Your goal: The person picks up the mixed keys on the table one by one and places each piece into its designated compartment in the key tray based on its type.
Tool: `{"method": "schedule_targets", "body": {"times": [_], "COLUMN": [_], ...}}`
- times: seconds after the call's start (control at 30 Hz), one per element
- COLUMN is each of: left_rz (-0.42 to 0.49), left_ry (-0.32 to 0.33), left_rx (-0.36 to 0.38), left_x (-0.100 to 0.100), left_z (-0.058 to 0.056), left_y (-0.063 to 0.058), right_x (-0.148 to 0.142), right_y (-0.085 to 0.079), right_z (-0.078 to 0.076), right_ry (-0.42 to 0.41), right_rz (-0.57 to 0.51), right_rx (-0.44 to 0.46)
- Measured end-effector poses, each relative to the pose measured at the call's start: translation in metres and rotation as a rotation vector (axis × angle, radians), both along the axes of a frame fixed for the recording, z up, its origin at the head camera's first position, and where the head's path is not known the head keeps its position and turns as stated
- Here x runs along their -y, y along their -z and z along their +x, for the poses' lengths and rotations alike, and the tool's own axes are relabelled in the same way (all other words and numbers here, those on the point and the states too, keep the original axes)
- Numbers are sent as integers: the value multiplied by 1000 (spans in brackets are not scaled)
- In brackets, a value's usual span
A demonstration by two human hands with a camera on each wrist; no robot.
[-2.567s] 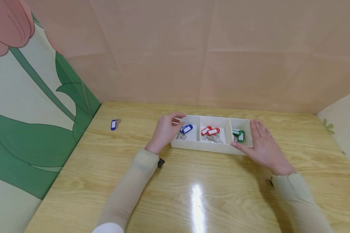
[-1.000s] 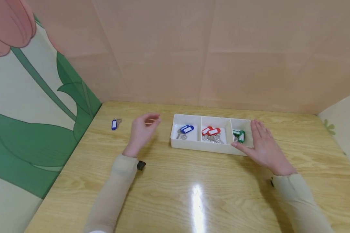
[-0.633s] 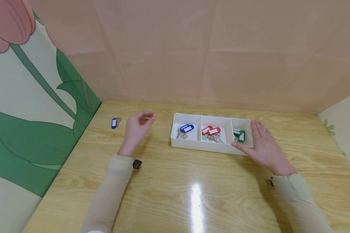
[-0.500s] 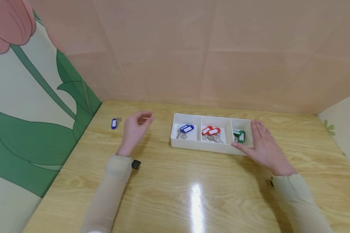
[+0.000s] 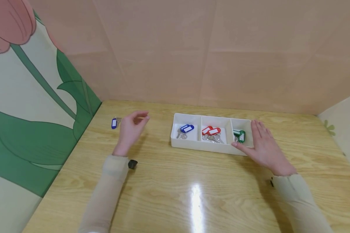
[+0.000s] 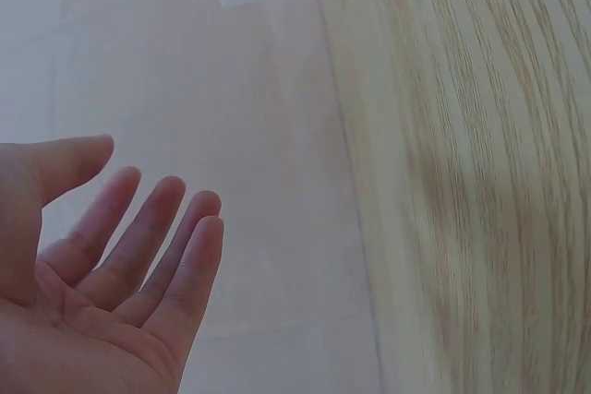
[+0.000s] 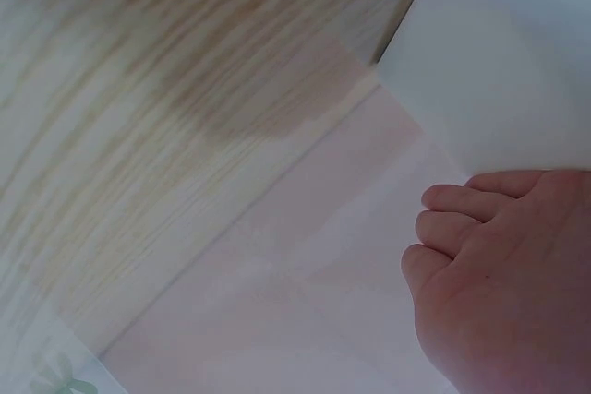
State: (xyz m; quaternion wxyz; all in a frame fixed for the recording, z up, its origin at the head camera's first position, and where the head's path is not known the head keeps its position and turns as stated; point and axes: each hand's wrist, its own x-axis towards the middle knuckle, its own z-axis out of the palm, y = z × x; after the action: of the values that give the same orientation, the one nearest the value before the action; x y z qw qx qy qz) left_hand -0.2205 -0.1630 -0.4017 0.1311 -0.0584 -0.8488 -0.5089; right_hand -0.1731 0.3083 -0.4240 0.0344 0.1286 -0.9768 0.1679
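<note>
A white three-compartment tray (image 5: pixel 187 142) stands on the table. Blue-tagged keys (image 5: pixel 188 129) lie in its left compartment, red-tagged keys (image 5: pixel 214 131) in the middle one, green-tagged keys (image 5: pixel 241 136) in the right one. My right hand (image 5: pixel 265 150) rests against the tray's right end, fingers straight along the outer wall and thumb over the front rim. To the left of the tray, my left hand (image 5: pixel 131 129) hovers above the table with nothing in it; the left wrist view shows its fingers (image 6: pixel 189 274) relaxed and spread from the thumb. Beside it lies a single blue-tagged key (image 5: pixel 114 123), its metal part partly covered by the hand.
The wood-grain table (image 5: pixel 169 187) runs back to a pinkish cloth-covered wall (image 5: pixel 163 64). A panel painted with a tulip (image 5: pixel 32 129) borders the left side. On the right is a pale wall (image 5: pixel 344 123) with a small green motif.
My left hand has left the tray's left compartment and moved leftward, close to the lone blue-tagged key. The right hand and the tray have stayed in place.
</note>
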Motion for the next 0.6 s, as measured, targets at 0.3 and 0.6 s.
{"method": "schedule_targets", "body": {"times": [0.3, 0.6], "left_rz": [-57, -82], "left_ry": [-32, -43], "left_rx": [6, -27], "left_x": [11, 25], "left_z": [2, -1], "left_y": [-2, -1], "right_x": [-1, -1], "right_y": [2, 2], "right_z": [-1, -1], "right_ry": [6, 5], "right_rz": [7, 7], "right_rx": [7, 13]}}
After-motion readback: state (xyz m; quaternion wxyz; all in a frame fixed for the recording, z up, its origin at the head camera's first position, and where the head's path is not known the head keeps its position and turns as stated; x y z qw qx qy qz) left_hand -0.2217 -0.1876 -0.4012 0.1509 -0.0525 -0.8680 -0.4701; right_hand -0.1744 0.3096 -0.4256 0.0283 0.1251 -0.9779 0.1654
